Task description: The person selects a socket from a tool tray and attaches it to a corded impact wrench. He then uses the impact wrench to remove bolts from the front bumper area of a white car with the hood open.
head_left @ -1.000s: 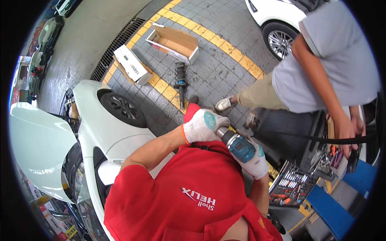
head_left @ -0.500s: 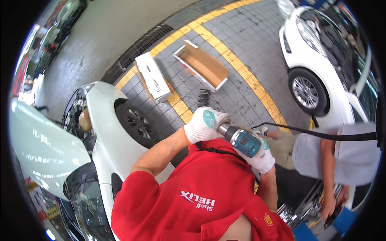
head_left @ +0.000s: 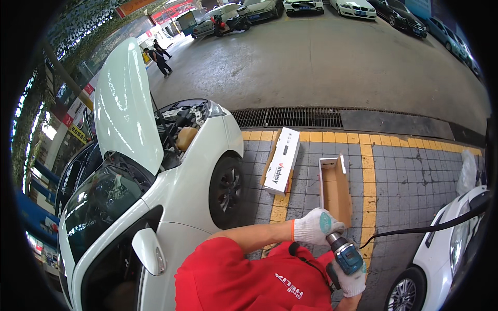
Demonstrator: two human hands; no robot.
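Note:
In my right hand (head_left: 354,282), gloved in white, is a blue and black cordless drill (head_left: 347,257), its grip partly hidden by the fingers. My left hand (head_left: 314,227), in a white glove with a green palm patch, is closed at the front end of the silver and black chuck (head_left: 334,238). Whatever lies inside its fingers is hidden. Both hands are close together in front of my red shirt. Just beyond them an open cardboard box (head_left: 337,189) lies on the tiled floor.
Left of me stands a pale car (head_left: 192,207) with its hood (head_left: 124,103) raised. A white carton (head_left: 282,160) lies near its front wheel (head_left: 226,192). Another white car (head_left: 441,259) is at the right, with a dark strap (head_left: 430,228) above it. A floor grate (head_left: 290,117) runs behind the yellow line.
The view has swung up and to the left, bringing in parked cars and two distant people. A co-worker at the right has left the picture. Both hands stay at the drill.

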